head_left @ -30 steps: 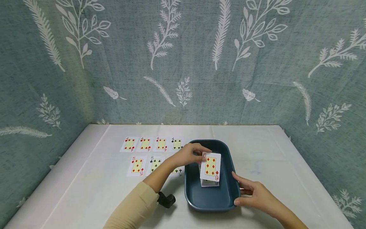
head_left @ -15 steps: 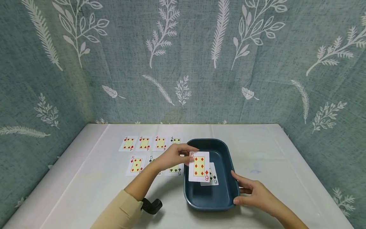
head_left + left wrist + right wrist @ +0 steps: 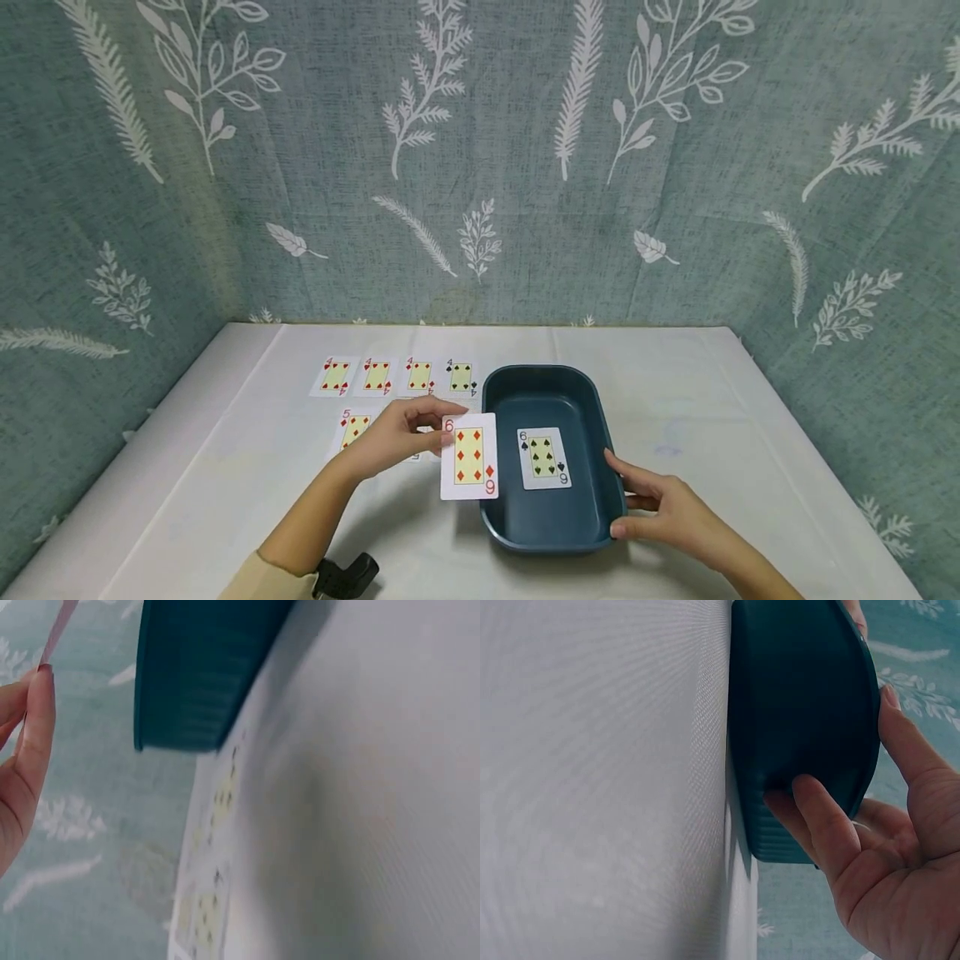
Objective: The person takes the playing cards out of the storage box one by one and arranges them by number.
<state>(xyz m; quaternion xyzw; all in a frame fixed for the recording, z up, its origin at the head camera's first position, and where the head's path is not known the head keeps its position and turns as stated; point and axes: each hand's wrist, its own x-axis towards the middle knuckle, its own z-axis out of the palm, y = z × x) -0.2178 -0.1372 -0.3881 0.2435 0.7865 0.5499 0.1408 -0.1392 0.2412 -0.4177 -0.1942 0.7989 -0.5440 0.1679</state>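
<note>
My left hand [image 3: 405, 435] pinches the six of diamonds [image 3: 469, 477] by its upper left edge, thumb on its face. That playing card is raised over the left rim of a dark blue tray [image 3: 555, 529]. Inside the tray a six of spades [image 3: 543, 458] lies face up. My right hand [image 3: 663, 507] holds the tray's right side near the front corner. The right wrist view shows that hand's fingers [image 3: 821, 817] against the tray's outer wall, its thumb at the rim. In the left wrist view only the edge of the held card [image 3: 58, 630] shows.
Left of the tray, a row of fours [image 3: 377, 377] lies face up on the white cloth [image 3: 195, 492]. Below it is a row of fives [image 3: 354, 427], partly hidden by my left hand. A patterned green curtain [image 3: 465, 300] closes off the back and sides.
My left hand has carried the six of diamonds leftward and toward me, from above the tray's middle to its left rim. The six of spades is now uncovered. My right hand has stayed put.
</note>
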